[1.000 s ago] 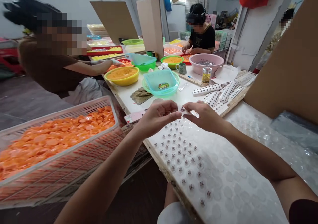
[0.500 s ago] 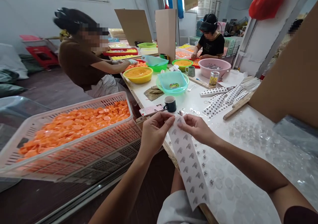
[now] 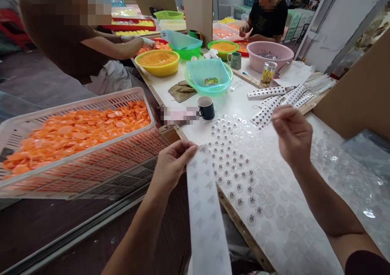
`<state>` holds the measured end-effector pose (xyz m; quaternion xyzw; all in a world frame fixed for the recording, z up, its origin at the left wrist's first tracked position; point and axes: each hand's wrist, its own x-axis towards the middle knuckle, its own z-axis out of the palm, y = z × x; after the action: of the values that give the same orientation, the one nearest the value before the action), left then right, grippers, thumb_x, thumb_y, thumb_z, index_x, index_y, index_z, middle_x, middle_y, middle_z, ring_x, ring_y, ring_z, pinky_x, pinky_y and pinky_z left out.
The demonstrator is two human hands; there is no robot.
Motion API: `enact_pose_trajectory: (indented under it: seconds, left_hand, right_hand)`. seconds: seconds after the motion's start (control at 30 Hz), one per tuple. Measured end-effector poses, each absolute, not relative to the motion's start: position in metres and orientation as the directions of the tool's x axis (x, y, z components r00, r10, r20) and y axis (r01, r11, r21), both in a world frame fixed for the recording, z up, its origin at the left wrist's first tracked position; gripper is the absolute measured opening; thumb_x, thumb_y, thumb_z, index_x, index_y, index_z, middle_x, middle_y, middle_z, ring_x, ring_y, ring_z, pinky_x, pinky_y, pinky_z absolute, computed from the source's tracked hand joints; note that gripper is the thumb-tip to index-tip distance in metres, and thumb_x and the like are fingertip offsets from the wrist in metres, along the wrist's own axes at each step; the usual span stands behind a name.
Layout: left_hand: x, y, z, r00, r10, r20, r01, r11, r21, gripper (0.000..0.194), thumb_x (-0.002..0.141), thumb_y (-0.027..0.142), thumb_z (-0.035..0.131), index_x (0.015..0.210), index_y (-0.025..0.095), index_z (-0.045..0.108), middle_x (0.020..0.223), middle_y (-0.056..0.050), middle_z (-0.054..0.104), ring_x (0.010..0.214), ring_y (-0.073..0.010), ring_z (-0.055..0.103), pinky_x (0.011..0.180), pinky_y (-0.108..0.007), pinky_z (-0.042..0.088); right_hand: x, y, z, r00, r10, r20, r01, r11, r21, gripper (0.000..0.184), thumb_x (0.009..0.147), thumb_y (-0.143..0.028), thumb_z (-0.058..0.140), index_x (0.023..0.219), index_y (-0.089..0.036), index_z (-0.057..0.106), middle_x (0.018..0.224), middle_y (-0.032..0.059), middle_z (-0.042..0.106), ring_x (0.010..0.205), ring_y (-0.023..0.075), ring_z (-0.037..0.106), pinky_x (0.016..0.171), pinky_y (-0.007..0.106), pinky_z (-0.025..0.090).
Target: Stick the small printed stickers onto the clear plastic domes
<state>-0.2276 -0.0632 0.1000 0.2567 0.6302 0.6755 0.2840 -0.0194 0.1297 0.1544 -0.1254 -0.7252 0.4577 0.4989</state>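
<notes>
My left hand (image 3: pixel 173 161) pinches the top end of a long white sticker strip (image 3: pixel 207 210) printed with rows of small grey figures, slightly blurred. The strip hangs down past the table edge toward my lap. Over the table, raised and apart from the strip, my right hand (image 3: pixel 294 135) has thumb and forefinger pressed together; whatever lies between them is too small or blurred to name. Below and between my hands lie many clear round discs (image 3: pixel 280 210), several rows of them bearing small dark printed figures (image 3: pixel 239 202).
A white crate (image 3: pixel 76 181) of orange discs stands left. Ahead are a dark mug (image 3: pixel 206 108), a turquoise basin (image 3: pixel 209 78), a yellow basin (image 3: pixel 158 63), a pink basin (image 3: pixel 268 57), a glass (image 3: pixel 268 74) and rolled sticker sheets (image 3: pixel 268 92). Two people work across the table.
My right hand has moved away from the strip, to the right and up. My left hand has shifted left and slightly down with the strip. The view has tilted downward, showing more printed discs.
</notes>
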Motion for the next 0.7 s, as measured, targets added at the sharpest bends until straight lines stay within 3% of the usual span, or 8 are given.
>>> enact_pose_trajectory:
  seconds: [0.1,0.2,0.4,0.5,0.7]
  left_hand:
    - [-0.241,-0.086,0.067,-0.736,0.667,-0.112,-0.199,-0.055,0.978,0.038,0.06,0.043,0.094,0.077,0.017,0.072,0.064,0.001,0.061,0.054,-0.0079,0.049,0.047,-0.016,0.038]
    - [-0.243,-0.103,0.045,-0.747,0.638,-0.188,-0.306,-0.078,0.949,0.041,0.055,0.038,0.097,0.082,0.017,0.075,0.064,0.001,0.062,0.056,-0.0091,0.053,0.05,-0.016,0.042]
    - [-0.232,-0.105,0.03,-0.721,0.657,-0.221,-0.406,-0.142,0.903,0.036,0.057,0.036,0.097,0.078,0.017,0.074,0.071,-0.002,0.065,0.063,-0.0102,0.056,0.057,-0.017,0.047]
    - [-0.23,-0.101,0.028,-0.71,0.665,-0.233,-0.436,-0.154,0.887,0.036,0.055,0.034,0.098,0.076,0.017,0.074,0.069,-0.002,0.064,0.063,-0.0113,0.056,0.058,-0.018,0.047]
    - [-0.228,-0.1,0.025,-0.7,0.677,-0.228,-0.491,-0.225,0.841,0.03,0.058,0.027,0.095,0.076,0.018,0.073,0.063,0.001,0.057,0.06,-0.0107,0.051,0.057,-0.02,0.045]
  right_hand:
    - [-0.014,0.171,0.115,-0.562,0.76,0.327,-0.079,0.344,-0.936,0.02,0.084,-0.042,0.072,0.089,-0.023,0.068,0.085,0.0017,0.064,0.083,0.0174,0.059,0.078,0.034,0.048]
    - [-0.022,0.199,0.07,-0.629,0.774,0.077,0.165,0.229,-0.959,0.025,0.077,-0.044,0.073,0.082,-0.019,0.069,0.078,0.0019,0.065,0.075,0.0165,0.057,0.074,0.034,0.046]
    - [-0.067,0.234,0.037,-0.619,0.785,0.004,0.344,0.275,-0.898,0.017,0.076,-0.035,0.069,0.079,-0.018,0.07,0.075,0.0026,0.066,0.072,0.0163,0.055,0.071,0.033,0.044]
    - [-0.09,0.251,0.035,-0.618,0.783,-0.063,0.416,0.258,-0.872,0.014,0.077,-0.026,0.069,0.087,-0.017,0.069,0.074,0.0009,0.065,0.072,0.0149,0.056,0.074,0.031,0.044]
    - [-0.116,0.269,0.023,-0.623,0.762,-0.179,0.533,0.246,-0.81,0.031,0.075,-0.019,0.07,0.102,-0.02,0.055,0.074,-0.0036,0.063,0.077,0.0153,0.06,0.074,0.028,0.043]
